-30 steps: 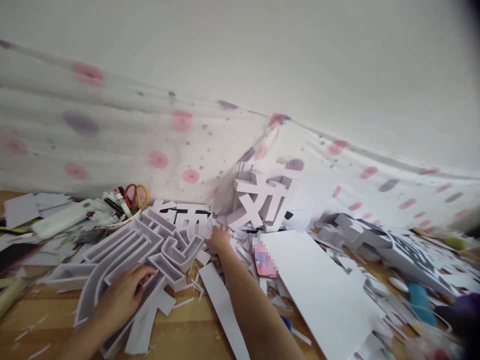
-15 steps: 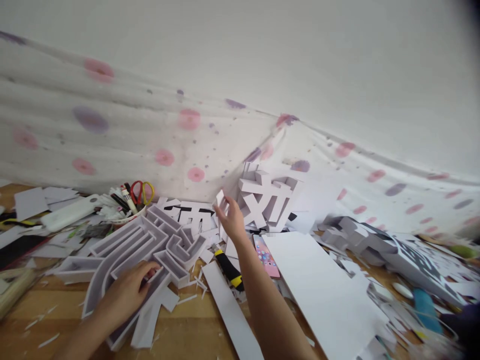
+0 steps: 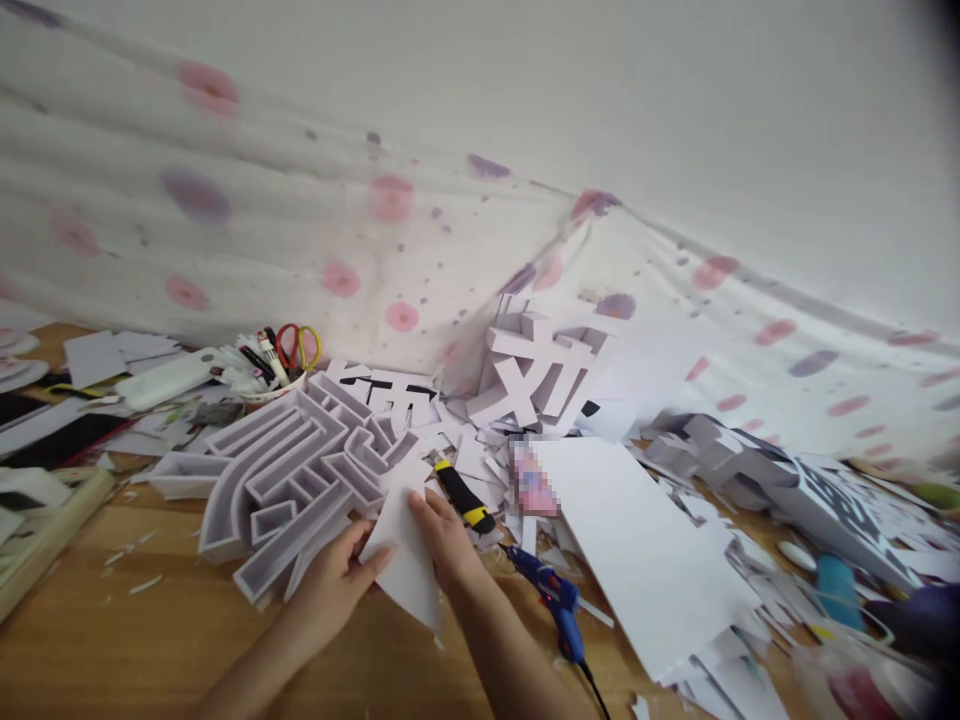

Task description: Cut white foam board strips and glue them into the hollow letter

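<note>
Both hands hold one thin white sheet [image 3: 405, 560] above the front of the wooden table. My left hand [image 3: 341, 575] pinches its left edge between thumb and fingers. On the sheet's right side, my right hand [image 3: 444, 535] grips with thumb and fingers. Just behind and left lies a large white open-walled character structure [image 3: 292, 460]. A yellow-and-black utility knife [image 3: 463, 498] rests beyond my right hand. The blue glue gun [image 3: 555, 595] lies to the right of my right forearm.
Scissors [image 3: 298, 345] and pens stand in a cup at the back left. A white character [image 3: 536, 370] leans by the patterned curtain. A large white board [image 3: 637, 550] lies right, near paper scraps and more white shapes.
My left hand has left the character structure. My right hand has come down and nearer, and both now hold a sheet. The long white strip is gone from the front; the glue gun now shows.
</note>
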Motion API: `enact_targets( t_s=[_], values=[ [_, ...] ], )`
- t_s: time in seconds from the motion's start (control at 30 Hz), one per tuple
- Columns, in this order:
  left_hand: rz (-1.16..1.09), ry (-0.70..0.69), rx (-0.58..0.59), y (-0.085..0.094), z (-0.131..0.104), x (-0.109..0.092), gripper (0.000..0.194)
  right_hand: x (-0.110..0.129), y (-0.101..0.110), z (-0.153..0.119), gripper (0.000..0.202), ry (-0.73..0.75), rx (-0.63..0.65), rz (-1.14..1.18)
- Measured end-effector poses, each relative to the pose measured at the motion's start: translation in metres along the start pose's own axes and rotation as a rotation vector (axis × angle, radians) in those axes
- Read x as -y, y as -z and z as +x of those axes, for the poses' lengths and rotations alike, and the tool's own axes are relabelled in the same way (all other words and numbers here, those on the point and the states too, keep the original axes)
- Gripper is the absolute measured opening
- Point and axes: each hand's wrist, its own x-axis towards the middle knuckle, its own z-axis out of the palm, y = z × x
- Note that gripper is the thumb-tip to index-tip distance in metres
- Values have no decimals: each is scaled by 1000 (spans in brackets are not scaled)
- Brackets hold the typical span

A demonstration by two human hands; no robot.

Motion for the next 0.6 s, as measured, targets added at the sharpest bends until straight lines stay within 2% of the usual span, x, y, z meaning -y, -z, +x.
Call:
enact_targets(
  t_s=[0.1,0.2,0.3,0.43,0.6],
  values=[
    [-3,132,-51,-5,-6,11,40,-19,16,-12,37,115,-161,-335],
    [-17,159,-110,1,-9,18,45,-36,38,-26,26,268,-327,-808],
    [-19,132,-130,6,-12,23,48,-53,53,-40,40,284,-352,-1186],
    [15,94,-166,6,-15,31,47,-66,53,-50,48,227,-348,-1413],
    [36,-6,-169,8,-18,40,44,-64,44,-55,47,171,-349,-1492]
  ],
)
